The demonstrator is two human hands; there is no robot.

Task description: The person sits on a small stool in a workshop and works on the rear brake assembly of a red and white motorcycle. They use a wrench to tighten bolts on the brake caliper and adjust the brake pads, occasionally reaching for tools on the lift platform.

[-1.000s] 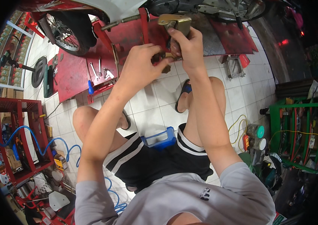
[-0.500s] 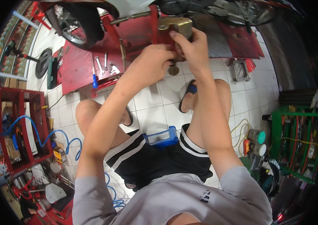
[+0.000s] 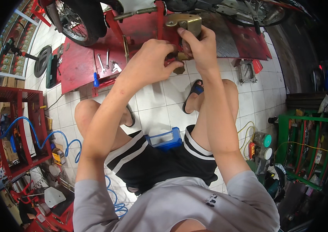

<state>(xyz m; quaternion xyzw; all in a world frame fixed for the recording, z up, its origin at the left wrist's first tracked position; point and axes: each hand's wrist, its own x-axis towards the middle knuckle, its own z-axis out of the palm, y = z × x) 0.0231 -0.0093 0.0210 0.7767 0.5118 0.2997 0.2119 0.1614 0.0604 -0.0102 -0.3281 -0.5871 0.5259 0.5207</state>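
A gold-coloured metal part (image 3: pixel 192 24), with a rounded, flat upper plate and a hole at one end, is in my right hand (image 3: pixel 202 48). The thumb presses its near face; my other right fingers are mostly hidden behind it. From its lower side a short stub points left, toward my left hand (image 3: pixel 152 58). That hand's thumb and bent fingers stand apart around the stub's end, just above a small, dark brass-coloured knob (image 3: pixel 179 70). Whether the left fingertips touch the part is hard to see.
Beyond my hands a motorcycle wheel (image 3: pixel 79 27) stands at a red lift platform (image 3: pixel 75 65). Wrenches (image 3: pixel 101 63) and a blue-handled screwdriver (image 3: pixel 96 80) lie on the platform. A blue stool (image 3: pixel 168 141) shows between my legs. Red shelving (image 3: pixel 19 127) stands left, a green rack (image 3: pixel 307 147) right.
My left thumb has opened away from its fingers beside the lower end of the part. My right hand keeps its hold, and the part sits slightly further right.
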